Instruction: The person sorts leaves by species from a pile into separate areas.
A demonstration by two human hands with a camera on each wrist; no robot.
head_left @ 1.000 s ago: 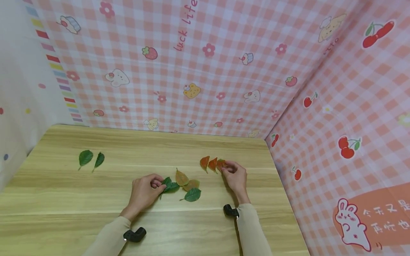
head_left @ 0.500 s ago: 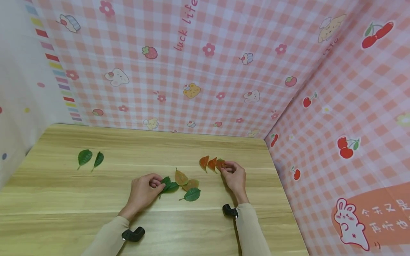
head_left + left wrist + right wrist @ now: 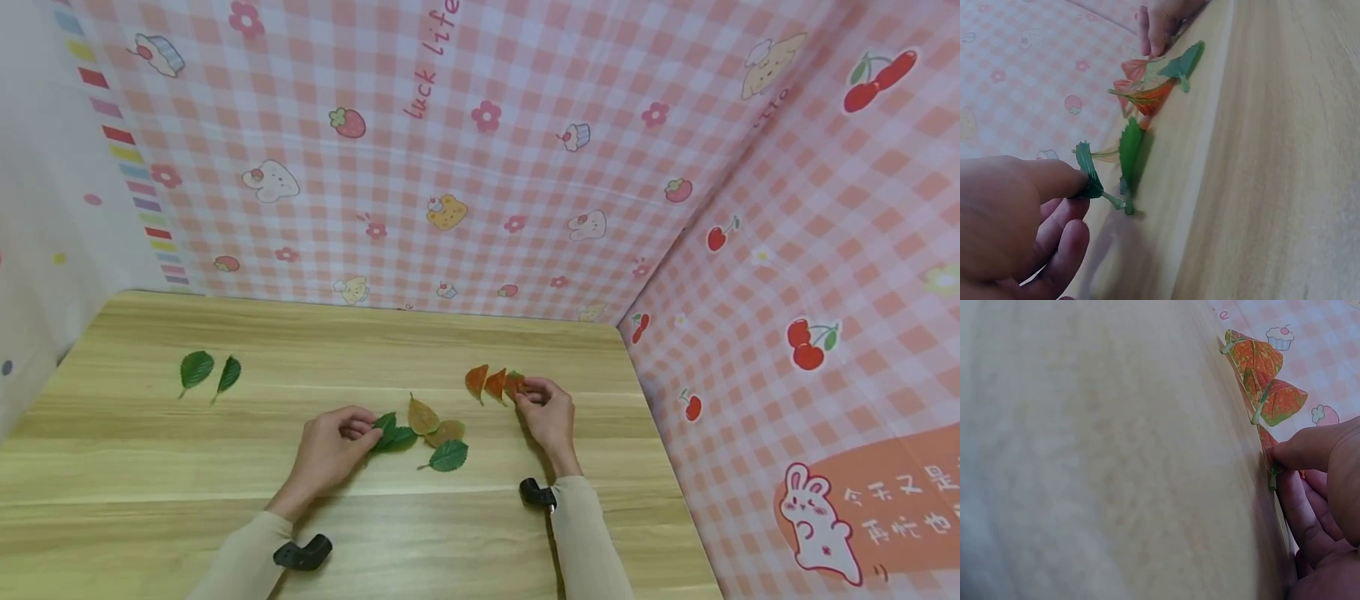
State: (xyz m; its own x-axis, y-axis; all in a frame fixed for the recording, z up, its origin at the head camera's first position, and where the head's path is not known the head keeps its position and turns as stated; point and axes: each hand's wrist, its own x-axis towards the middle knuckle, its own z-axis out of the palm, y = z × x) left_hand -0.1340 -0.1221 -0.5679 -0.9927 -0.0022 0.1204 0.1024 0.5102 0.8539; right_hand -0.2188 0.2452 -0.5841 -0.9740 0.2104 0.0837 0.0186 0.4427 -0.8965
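Note:
My left hand (image 3: 333, 446) pinches a green leaf (image 3: 1087, 169) between thumb and forefinger; in the left wrist view this leaf stands tilted above the table. Another green leaf (image 3: 399, 440) lies right beside it, partly overlapped in the head view. Farther right, my right hand (image 3: 549, 417) holds the edge of an orange-red leaf (image 3: 1267, 440) at the tabletop, its fingers hiding part of it. Two more orange-red leaves, one outer (image 3: 476, 381) and one middle (image 3: 495, 384), lie in a row to its left.
Between the hands lie two yellow-brown leaves, one upper (image 3: 422, 416) and one lower (image 3: 448, 432), and a green leaf (image 3: 449, 456). Two green leaves (image 3: 197, 369) rest at the far left of the wooden table (image 3: 300, 342). Checked cloth walls (image 3: 420, 158) stand behind and to the right.
My left hand has drawn slightly left with its pinched green leaf. The right hand stays at the orange-red leaf, and the head view has shifted a little.

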